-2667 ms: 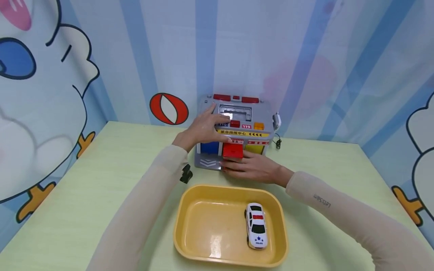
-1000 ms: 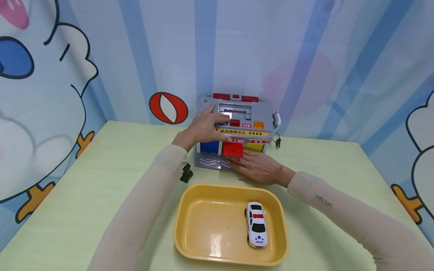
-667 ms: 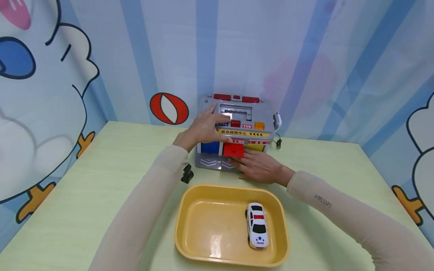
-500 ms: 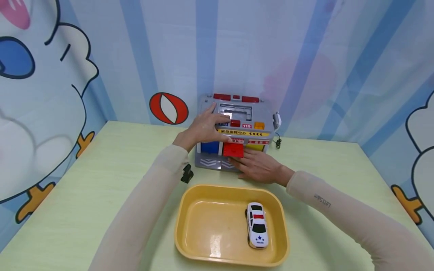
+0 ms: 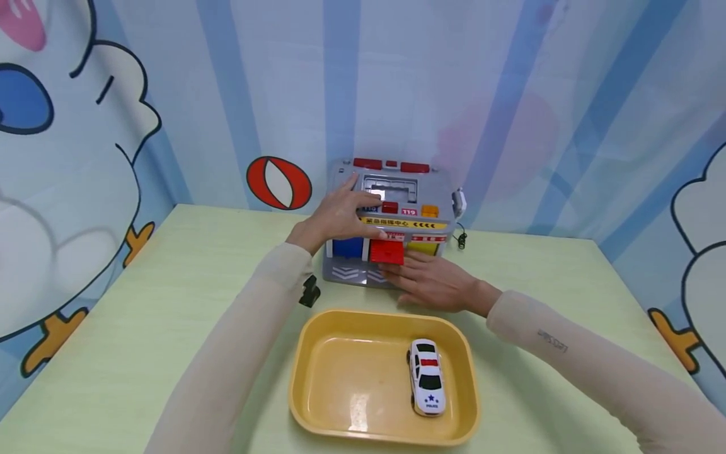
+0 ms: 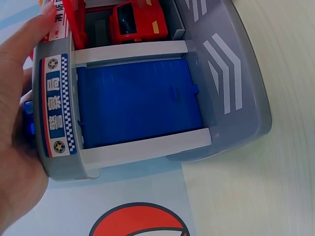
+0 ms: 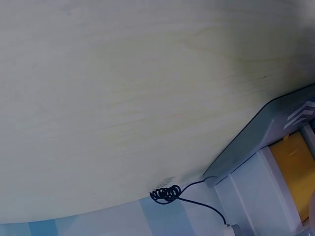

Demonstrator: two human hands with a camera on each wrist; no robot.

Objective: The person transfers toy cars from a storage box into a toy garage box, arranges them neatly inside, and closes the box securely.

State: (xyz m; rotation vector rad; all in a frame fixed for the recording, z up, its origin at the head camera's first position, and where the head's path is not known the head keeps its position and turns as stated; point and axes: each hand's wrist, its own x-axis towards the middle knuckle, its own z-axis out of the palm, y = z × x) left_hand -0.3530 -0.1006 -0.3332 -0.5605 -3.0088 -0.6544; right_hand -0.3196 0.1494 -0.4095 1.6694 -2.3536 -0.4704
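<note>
Grey plastic toy emergency command center [image 5: 433, 191] stands at the back of the table [image 5: 187, 302], its roof edge [image 5: 404, 223] gripped by the left hand [image 5: 338, 216], fingers spread. Nearly straight, the right hand's [image 5: 435, 282] fingers lie just below the raised red door [image 5: 387, 253]; a red toy truck [image 6: 141, 22] sits inside.

Toy station [image 5: 397, 223] is set at the rear of the table [image 5: 170, 302], before the backdrop [image 5: 386, 82], with coiled cord [image 5: 461, 239] placed just off its right side and tray [image 5: 351, 378] in front. Toy car [image 5: 426, 377] is laid in the tray's right half; toy vehicle [image 6: 140, 20] is housed inside toy station, right of the left door [image 6: 138, 103]. Left hand [image 5: 340, 211] is placed on its left part, right hand [image 5: 428, 279] before its right part.
</note>
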